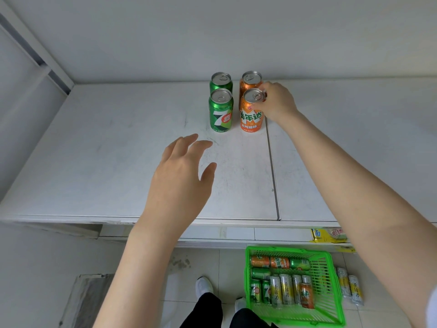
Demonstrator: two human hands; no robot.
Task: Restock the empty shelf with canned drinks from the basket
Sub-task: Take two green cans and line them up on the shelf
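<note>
white shelf (118, 162): right hand (275, 104) partly hides rear orange can (248, 82).

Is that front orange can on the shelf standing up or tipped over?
Upright. The front orange can stands on its base on the shelf, its silver lid and pull tab facing up, while the right hand grips its upper rim.

Before you, the shelf (118, 162) is white painted board, matt, its surface scuffed and faintly scratched. The front green can (221, 111) and front orange can (251, 114) are metal, with glossy printed walls and bare silvery lids. The basket (328, 280) below is bright green moulded plastic, slotted and slightly shiny. The floor (224, 263) is pale, smooth tile.
</note>
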